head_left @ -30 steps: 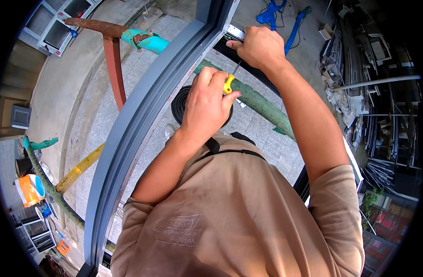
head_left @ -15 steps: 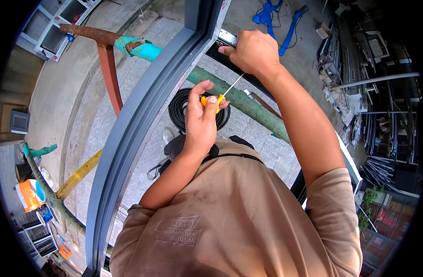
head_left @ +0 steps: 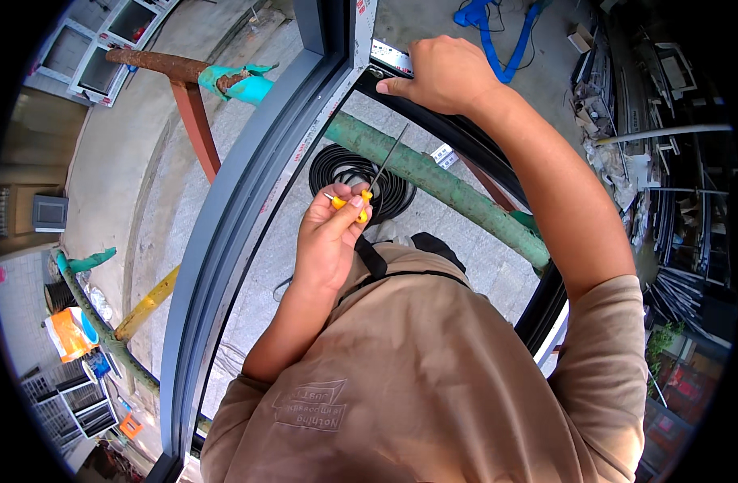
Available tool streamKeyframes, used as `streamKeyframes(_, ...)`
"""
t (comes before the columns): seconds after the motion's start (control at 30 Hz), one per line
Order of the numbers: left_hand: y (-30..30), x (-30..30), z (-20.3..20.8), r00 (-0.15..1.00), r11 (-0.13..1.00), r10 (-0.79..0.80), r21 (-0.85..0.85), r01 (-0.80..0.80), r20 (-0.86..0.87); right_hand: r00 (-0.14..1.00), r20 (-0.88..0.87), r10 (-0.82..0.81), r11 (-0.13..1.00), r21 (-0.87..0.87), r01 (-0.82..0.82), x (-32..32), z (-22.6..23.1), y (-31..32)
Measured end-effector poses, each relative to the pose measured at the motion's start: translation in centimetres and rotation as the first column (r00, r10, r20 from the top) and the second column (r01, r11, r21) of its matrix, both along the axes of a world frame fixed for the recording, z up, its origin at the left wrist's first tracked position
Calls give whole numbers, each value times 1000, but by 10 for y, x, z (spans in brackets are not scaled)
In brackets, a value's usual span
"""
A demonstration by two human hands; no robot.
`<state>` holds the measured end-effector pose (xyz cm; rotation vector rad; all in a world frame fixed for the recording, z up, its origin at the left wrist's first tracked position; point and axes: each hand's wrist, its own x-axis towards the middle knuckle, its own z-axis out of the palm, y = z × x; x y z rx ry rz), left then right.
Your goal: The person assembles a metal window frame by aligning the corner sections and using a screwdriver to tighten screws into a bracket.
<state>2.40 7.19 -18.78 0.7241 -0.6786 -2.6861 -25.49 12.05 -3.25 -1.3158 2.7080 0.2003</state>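
Note:
My left hand (head_left: pixel 325 245) is closed round the yellow handle of a screwdriver (head_left: pixel 362 211), in front of my waist. The thin metal shaft slants up and away, its tip touching nothing I can see. A small metal end pokes out beside the thumb; I cannot make out what it belongs to. My right hand (head_left: pixel 456 76) grips the black rail (head_left: pixel 506 169) of a window sash, close to its corner with the grey frame (head_left: pixel 224 233). The thumb lies along the rail's near side, while the other fingers are hidden beyond it.
A green pipe (head_left: pixel 441 181) crosses below the frame, above a black coil (head_left: pixel 337 169) on the floor. A rusty pipe (head_left: pixel 156 63) and a yellow bar (head_left: pixel 148 302) stand at left. Blue straps (head_left: pixel 498 48) lie at the far side; stacked profiles (head_left: pixel 667 298) fill the right.
My left hand has drawn back toward me and left with the screwdriver, whose shaft now points more steeply away. My right hand stays on the rail. The whole view has shifted slightly.

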Motion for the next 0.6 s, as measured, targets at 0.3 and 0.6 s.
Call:
streamKeyframes(0.3,7,-10,26,998,996,-51,-66,53,33,973,7,231,941,254,-225,-11,9,-38)
streamKeyframes(0.6,8,-26,43,995,995,-52,-89,44,-87,959,-11,285,878,403,-256,-11,13,-48)
